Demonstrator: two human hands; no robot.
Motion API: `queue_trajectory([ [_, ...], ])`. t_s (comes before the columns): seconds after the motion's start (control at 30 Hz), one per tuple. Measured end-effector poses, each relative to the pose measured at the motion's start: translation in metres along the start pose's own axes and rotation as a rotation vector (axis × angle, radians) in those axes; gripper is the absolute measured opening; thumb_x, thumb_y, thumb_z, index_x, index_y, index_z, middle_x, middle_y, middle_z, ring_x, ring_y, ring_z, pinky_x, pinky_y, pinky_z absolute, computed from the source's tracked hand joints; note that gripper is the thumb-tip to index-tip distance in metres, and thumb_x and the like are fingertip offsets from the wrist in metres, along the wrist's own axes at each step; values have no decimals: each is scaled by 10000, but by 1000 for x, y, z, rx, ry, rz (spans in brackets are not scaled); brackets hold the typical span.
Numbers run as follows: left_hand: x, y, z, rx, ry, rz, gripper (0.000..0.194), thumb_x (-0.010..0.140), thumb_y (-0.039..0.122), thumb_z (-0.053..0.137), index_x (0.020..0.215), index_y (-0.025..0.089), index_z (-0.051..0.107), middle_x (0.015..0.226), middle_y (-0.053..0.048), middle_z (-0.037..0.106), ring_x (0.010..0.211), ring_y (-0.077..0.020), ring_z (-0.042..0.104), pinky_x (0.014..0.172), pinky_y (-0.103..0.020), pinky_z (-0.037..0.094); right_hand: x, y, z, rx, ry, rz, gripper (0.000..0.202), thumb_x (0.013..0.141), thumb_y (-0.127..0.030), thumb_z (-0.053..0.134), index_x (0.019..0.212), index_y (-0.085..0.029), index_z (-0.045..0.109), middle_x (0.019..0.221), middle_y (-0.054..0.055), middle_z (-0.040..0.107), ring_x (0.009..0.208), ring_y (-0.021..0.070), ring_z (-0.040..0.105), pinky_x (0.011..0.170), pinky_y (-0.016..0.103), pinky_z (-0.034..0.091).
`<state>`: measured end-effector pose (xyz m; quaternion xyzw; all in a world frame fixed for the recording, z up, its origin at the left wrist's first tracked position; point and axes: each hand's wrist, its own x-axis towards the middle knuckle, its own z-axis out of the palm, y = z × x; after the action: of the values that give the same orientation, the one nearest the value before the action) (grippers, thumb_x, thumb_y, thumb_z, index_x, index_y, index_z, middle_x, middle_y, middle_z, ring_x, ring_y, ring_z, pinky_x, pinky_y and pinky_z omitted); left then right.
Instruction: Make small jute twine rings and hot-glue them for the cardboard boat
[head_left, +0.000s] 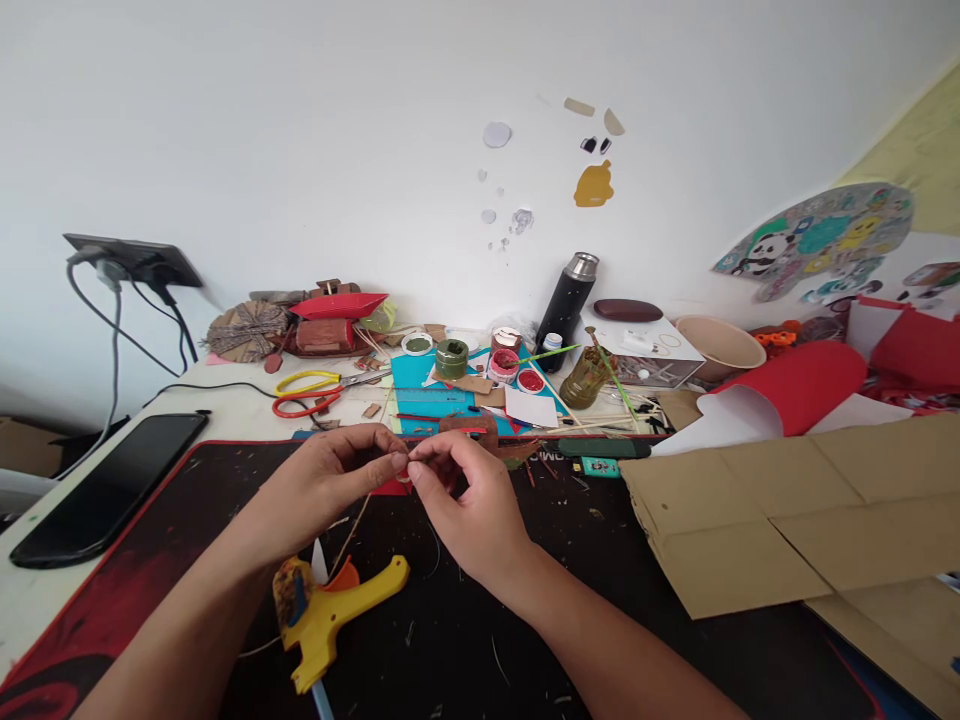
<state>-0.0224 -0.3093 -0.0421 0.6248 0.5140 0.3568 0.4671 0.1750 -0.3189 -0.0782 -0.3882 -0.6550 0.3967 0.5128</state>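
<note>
My left hand (349, 475) and my right hand (469, 490) meet over the dark mat (570, 580), fingertips pinched together. Between them shows a small red piece (403, 476), mostly hidden by the fingers, so its exact kind is unclear. Beneath the fingertips is more red material. A yellow hot glue gun (330, 620) with a blue stick in it lies below my left hand. Just beyond my right hand sits a brown block (469, 430), partly covered by the fingers.
Scissors (311, 390), paint jars (451, 358), a brush jar (589, 375) and a black flask (570, 300) stand along the back. A phone (112, 490) lies at left. Cardboard (750, 510) and red paper (802, 385) cover the right side.
</note>
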Motion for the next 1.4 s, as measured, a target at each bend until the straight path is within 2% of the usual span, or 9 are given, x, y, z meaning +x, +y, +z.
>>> queue_trajectory([
  [0.47,0,0,1,-44,78,-8,311,843,550,874,792,254,793,801,-15,783,740,-214,676,727,-300,561,4,5,-4,188,44,155,158,1015,-386,723,1008,-229,740,914,38,768,776,182,717,688,290,586],
  [0.6,-1,-3,-1,-69,169,-13,332,823,554,901,787,248,775,785,-10,766,731,-209,661,721,-299,554,8,8,-8,268,109,197,218,1022,-450,747,1013,-233,727,847,10,705,716,166,651,663,288,547],
  [0.7,0,-5,-1,-125,230,-18,352,803,566,925,797,243,787,796,-13,765,724,-200,652,716,-296,548,8,7,-8,289,104,204,225,1031,-460,738,1022,-236,732,826,5,695,712,168,643,666,294,539],
  [0.87,2,-9,2,-210,173,-46,325,769,530,966,787,245,811,804,-12,780,755,-192,667,750,-284,557,3,1,-3,169,28,133,151,998,-372,740,1053,-233,754,968,48,782,811,188,708,722,307,576],
  [1.07,2,-10,3,-228,93,-52,309,770,511,977,780,246,820,816,-9,787,789,-188,684,762,-267,562,0,0,-1,74,5,59,112,983,-313,732,1057,-231,752,939,36,791,764,176,708,695,296,582],
  [1.4,1,-10,6,-260,35,-105,402,736,606,986,793,238,836,834,-28,784,807,-198,689,764,-282,581,-1,2,0,-4,16,-33,49,999,-256,720,1034,-238,750,952,36,801,772,176,724,678,282,573],
])
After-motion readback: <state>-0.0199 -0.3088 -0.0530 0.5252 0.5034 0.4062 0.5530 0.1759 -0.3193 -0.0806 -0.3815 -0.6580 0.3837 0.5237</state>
